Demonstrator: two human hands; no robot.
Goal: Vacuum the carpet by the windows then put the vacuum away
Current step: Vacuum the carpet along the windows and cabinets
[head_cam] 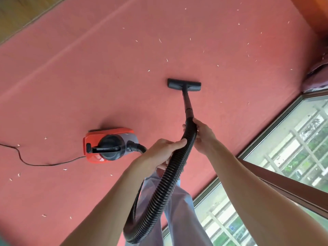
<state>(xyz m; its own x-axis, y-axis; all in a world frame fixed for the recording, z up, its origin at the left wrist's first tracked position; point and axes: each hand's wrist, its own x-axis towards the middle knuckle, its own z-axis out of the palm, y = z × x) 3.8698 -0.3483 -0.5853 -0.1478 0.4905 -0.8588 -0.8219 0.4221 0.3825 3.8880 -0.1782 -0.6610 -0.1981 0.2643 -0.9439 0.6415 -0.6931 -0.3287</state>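
A red and grey canister vacuum (110, 145) sits on the pink carpet (88, 77) left of centre. Its black ribbed hose (159, 197) loops down past my legs and rises to a black wand (187, 102). The flat black floor nozzle (184, 84) lies on the carpet ahead of me. My left hand (159, 155) grips the hose from the left. My right hand (202, 134) holds the hose's upper end just below the wand. Several small white scraps (160, 40) are scattered over the carpet, mostly beyond the nozzle.
Floor-to-ceiling windows (284, 157) with a brown frame run along the right. A thin black power cord (44, 163) trails left from the vacuum. Wooden flooring (17, 11) borders the carpet at the top left. A purple fabric item (317, 77) lies at the right edge.
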